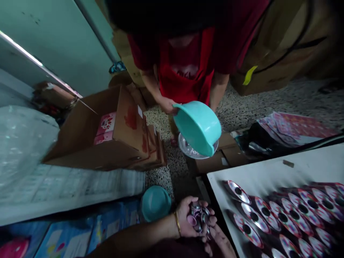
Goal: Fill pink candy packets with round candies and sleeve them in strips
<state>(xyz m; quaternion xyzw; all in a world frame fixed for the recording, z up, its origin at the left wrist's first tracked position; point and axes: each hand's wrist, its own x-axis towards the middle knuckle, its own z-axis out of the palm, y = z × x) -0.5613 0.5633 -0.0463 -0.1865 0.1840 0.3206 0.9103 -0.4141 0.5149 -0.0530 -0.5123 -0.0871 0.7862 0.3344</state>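
My left hand, with a gold bangle at its wrist, is cupped around a heap of small round caps. These are silvery and dark, and one is pinkish. My right hand is pressed against the heap from the right, its fingers curled under the caps, so both hands support them together. Across from me, a co-worker in a red apron grips a turquoise basin by its rim, tilted. Beneath it a clear bowl is partly hidden, with shiny bits inside.
On the right, a white table bears rows of shiny can-like containers. Another turquoise basin stands low, left of my hands. An open cardboard box with pink packs stands at left, near a large clear plastic bag.
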